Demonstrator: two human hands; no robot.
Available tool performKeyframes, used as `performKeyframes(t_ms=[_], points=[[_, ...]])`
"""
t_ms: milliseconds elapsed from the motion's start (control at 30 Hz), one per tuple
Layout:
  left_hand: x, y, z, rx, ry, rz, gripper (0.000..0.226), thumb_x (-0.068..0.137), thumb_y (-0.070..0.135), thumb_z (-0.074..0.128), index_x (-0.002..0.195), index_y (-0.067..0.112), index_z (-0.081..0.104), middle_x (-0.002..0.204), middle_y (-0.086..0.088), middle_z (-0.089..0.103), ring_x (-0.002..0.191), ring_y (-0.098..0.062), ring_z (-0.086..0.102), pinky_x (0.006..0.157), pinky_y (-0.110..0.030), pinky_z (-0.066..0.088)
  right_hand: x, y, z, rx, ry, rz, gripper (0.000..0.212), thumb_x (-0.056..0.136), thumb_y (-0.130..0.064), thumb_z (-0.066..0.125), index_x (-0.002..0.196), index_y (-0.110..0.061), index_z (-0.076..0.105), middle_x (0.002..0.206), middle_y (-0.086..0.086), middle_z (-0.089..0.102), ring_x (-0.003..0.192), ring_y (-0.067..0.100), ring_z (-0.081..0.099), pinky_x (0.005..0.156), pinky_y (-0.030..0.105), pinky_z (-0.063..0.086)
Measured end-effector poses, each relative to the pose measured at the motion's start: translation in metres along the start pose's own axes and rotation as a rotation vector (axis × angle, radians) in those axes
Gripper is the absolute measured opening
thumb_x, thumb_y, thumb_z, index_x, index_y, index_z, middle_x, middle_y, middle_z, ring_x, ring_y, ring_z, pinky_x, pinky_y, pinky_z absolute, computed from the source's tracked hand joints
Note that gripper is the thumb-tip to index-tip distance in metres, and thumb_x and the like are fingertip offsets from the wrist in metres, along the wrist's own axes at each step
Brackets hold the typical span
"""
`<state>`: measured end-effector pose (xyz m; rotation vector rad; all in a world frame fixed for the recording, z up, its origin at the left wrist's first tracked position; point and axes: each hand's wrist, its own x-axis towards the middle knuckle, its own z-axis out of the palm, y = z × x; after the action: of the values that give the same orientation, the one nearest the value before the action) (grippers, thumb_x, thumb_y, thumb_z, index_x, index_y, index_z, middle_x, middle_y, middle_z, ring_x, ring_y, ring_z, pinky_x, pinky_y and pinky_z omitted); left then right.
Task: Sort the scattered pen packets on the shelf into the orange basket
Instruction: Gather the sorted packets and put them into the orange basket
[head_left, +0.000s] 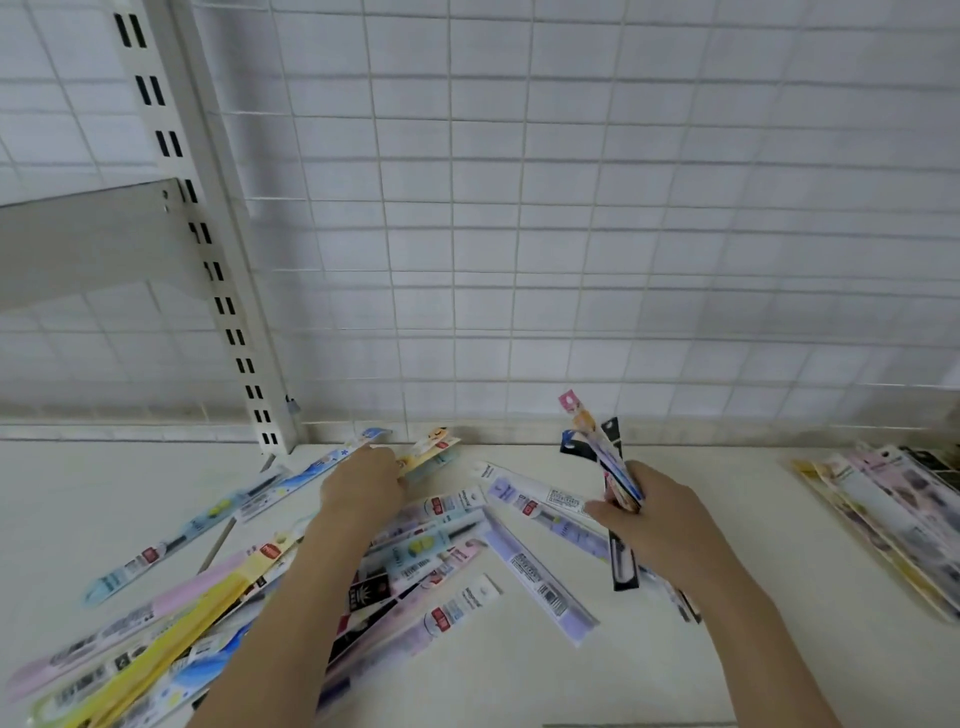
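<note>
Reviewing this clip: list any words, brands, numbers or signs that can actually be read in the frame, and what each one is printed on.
No text can be read.
Red square labels on the scattered plastic pen packets: print blurred.
Barcode and small print on the lilac packet: too small.
Bundle of packets gripped in the right hand: patterns only.
Yellow-and-white packet pinched by the left hand: blurred.
Stack of packets at the right edge: blurred.

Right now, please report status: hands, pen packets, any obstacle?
Right hand grips bundle of packets. Left hand reaches a yellow packet by the back wall. Many loose packets on shelf. Orange basket not visible.
</note>
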<state>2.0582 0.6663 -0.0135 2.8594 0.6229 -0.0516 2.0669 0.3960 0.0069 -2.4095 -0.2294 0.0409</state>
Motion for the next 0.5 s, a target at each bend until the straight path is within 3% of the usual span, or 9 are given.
performKeyframes(t_ms=[67, 133, 200, 267, 333, 400, 500], points=[[-0.002, 0.001, -0.003, 0.006, 0.004, 0.005, 0.02, 0.094, 0.023, 0.047, 0.103, 0.008, 0.056, 0.086, -0.002, 0.052, 0.079, -0.02, 0.048, 0.069, -0.03, 0.041, 0.003, 0.002, 0.001, -0.031, -0.048, -0.012, 0.024, 0.086, -0.024, 0.06, 0.076, -0.017, 0.039, 0.063, -0.003, 0.046, 0.058, 0.017, 0.044, 0.059, 0.032, 0.035], [-0.003, 0.002, -0.009, 0.003, 0.049, 0.029, 0.019, 0.094, 0.024, 0.047, 0.101, 0.008, 0.056, 0.08, -0.001, 0.047, 0.077, -0.02, 0.049, 0.067, -0.031, 0.041, 0.006, 0.001, 0.001, -0.055, -0.071, -0.033, 0.014, 0.09, -0.02, 0.054, 0.093, -0.021, 0.041, 0.068, -0.003, 0.047, 0.06, 0.019, 0.046, 0.06, 0.032, 0.036], [-0.006, 0.002, -0.018, -0.039, 0.13, 0.067, 0.017, 0.094, 0.025, 0.048, 0.09, 0.011, 0.057, 0.077, 0.0, 0.045, 0.073, -0.021, 0.048, 0.064, -0.031, 0.04, 0.01, -0.003, 0.001, -0.023, -0.095, -0.042, 0.034, 0.092, -0.017, 0.049, 0.122, -0.022, 0.035, 0.076, 0.0, 0.051, 0.064, 0.023, 0.05, 0.063, 0.033, 0.038], [-0.01, 0.0, -0.027, -0.111, 0.2, 0.101, 0.027, 0.093, 0.025, 0.049, 0.067, 0.017, 0.046, 0.066, 0.003, 0.04, 0.065, -0.019, 0.045, 0.058, -0.028, 0.036, 0.016, -0.007, 0.0, -0.004, -0.138, -0.025, 0.049, 0.094, -0.016, 0.047, 0.137, -0.023, 0.024, 0.088, 0.006, 0.058, 0.072, 0.025, 0.054, 0.068, 0.033, 0.04], [-0.016, -0.001, -0.034, -0.187, 0.244, 0.136, 0.037, 0.092, 0.024, 0.051, 0.058, 0.023, 0.035, 0.06, 0.004, 0.04, 0.056, -0.015, 0.041, 0.054, -0.027, 0.032, 0.021, -0.011, -0.001, -0.045, -0.182, -0.027, 0.041, 0.093, -0.015, 0.046, 0.132, -0.019, 0.034, 0.096, 0.011, 0.063, 0.081, 0.026, 0.06, 0.069, 0.032, 0.042], [-0.022, -0.001, -0.037, -0.256, 0.27, 0.16, 0.036, 0.091, 0.025, 0.052, 0.058, 0.022, 0.038, 0.057, 0.003, 0.043, 0.054, -0.015, 0.042, 0.051, -0.028, 0.033, 0.026, -0.015, -0.002, -0.087, -0.231, -0.044, 0.027, 0.09, -0.012, 0.046, 0.117, -0.017, 0.043, 0.095, 0.013, 0.065, 0.072, 0.02, 0.06, 0.06, 0.028, 0.04], [-0.031, -0.001, -0.039, -0.3, 0.283, 0.182, 0.035, 0.092, 0.027, 0.052, 0.058, 0.023, 0.041, 0.055, 0.003, 0.045, 0.051, -0.014, 0.043, 0.051, -0.029, 0.036, 0.035, -0.018, 0.0, -0.092, -0.265, -0.069, 0.02, 0.09, -0.007, 0.043, 0.104, -0.022, 0.039, 0.095, 0.014, 0.064, 0.066, 0.02, 0.061, 0.054, 0.027, 0.041]])
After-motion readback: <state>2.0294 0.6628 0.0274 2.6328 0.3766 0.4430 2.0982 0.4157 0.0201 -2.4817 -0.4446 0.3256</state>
